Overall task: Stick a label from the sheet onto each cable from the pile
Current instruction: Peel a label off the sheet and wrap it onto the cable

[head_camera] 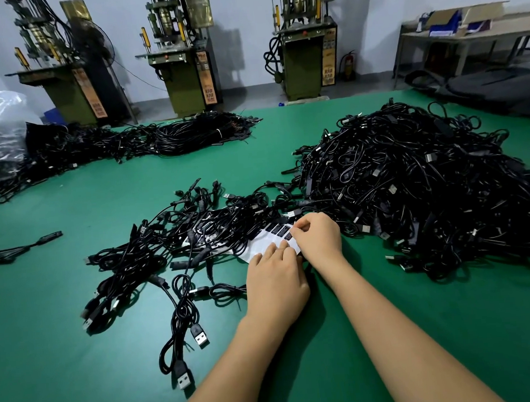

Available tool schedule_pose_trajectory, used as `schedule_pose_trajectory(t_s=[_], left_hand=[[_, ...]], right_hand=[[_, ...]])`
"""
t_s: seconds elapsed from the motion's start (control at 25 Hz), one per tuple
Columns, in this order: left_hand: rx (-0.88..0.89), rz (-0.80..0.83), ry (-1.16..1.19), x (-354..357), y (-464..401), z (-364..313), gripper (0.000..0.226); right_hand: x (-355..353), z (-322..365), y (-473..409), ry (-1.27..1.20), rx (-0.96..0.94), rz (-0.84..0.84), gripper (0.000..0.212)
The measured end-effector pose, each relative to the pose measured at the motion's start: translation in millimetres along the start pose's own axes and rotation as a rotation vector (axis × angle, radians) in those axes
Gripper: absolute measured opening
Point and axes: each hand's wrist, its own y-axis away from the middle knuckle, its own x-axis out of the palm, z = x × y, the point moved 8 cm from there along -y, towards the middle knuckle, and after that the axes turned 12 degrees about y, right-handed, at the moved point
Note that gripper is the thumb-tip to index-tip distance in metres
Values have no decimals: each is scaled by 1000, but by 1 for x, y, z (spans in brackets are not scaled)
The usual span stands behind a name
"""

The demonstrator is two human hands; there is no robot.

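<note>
Label sheet [262, 243] lies flat on the green table [80, 355] in the head view, a white backing strip with a row of small black labels along its far edge, partly tucked under loose black cables. Left hand [276, 286] lies palm down on the near end of the sheet, its fingers fairly straight and close together, pressing it to the table. Right hand [318, 239] sits just beside it at the sheet's right end, fingers curled, thumb and forefinger pinching at the edge of the strip; whether a label has lifted cannot be told. Big pile of black cables [428, 183] rises to the right, touching the right hand's far side. A looser spread of cables [173, 248] lies left of the sheet, with two USB plugs [191, 356] nearest the camera. More cable bundles [159, 139] lie at the table's far edge, with three green machines [185, 65] standing behind them
</note>
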Motion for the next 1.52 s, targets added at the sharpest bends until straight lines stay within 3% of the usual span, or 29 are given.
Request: schedule_pose_trajectory(t_s=[0.16, 0.84, 1.12, 1.52], left_hand=[[-2, -21, 12, 0, -1, 1, 20], [37, -36, 44, -2, -1, -2, 43], [9, -28, 34, -1, -1, -1, 27], [10, -9, 21, 4, -1, 1, 28]], right_hand=[[-1, 0, -2, -4, 30, 17, 11], [0, 0, -1, 42, 35, -2, 13], [-2, 1, -1, 12, 37, 5, 11], [3, 5, -1, 101, -23, 34, 10]])
